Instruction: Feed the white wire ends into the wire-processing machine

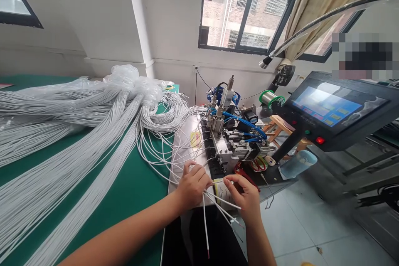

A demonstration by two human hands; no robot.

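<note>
My left hand (193,185) is closed around several white cables (205,224), whose loose ends fan out below and to the right of the fist. Thumb and forefinger of my right hand (245,197) pinch the end of one cable, just right of the left hand. Small reddish tips show on some of the hanging ends. Both hands are in front of a bench-top machine (222,133) with metal cylinders and blue air tubes. From the left hand, cables run back toward a coiled bundle (168,112) of the same white cable.
Long bundles of white cable (93,166) lie across the green table (134,208) at left, partly under clear plastic. At right stands a control screen (330,104) with a lit red button. Behind the machine is a green-rimmed spool (271,99). A blue translucent container (299,164) sits at the bench edge.
</note>
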